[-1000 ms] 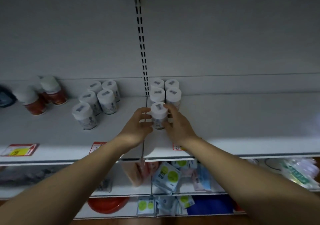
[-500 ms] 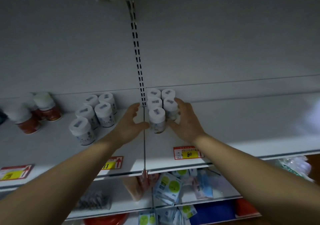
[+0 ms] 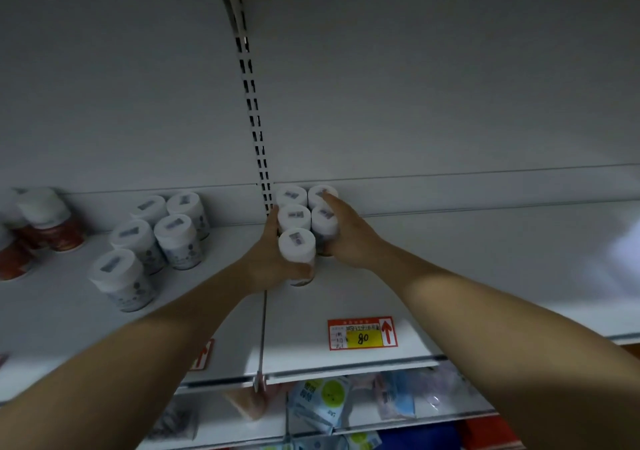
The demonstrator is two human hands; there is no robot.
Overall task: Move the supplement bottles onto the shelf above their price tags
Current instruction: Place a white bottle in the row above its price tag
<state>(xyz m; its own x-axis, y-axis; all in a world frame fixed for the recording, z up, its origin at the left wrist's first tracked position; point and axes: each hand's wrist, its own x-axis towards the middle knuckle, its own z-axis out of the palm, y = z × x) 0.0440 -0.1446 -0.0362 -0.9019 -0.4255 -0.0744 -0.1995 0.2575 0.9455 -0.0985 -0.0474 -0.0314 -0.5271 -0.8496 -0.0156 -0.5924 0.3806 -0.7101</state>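
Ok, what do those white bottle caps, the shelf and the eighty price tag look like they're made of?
Bottle caps: probably matte white plastic, smooth and uniform, each with a small sticker on top.
Shelf: looks like painted sheet metal, pale satin finish, thin folded front lip.
Price tag: likely printed paper or card, flat, red border, yellow patch.

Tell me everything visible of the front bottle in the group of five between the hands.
The front bottle is small and round, with a wide white cap, seemingly plastic, carrying a dark rectangular sticker. Its body is mostly hidden; a darker base shows. It stands upright on the white shelf, just right of the seam, foremost of the five, against the bottle behind. The left hand holds it, thumb curled round its lower body. The price tag marked 80 lies nearer the shelf edge, slightly right.
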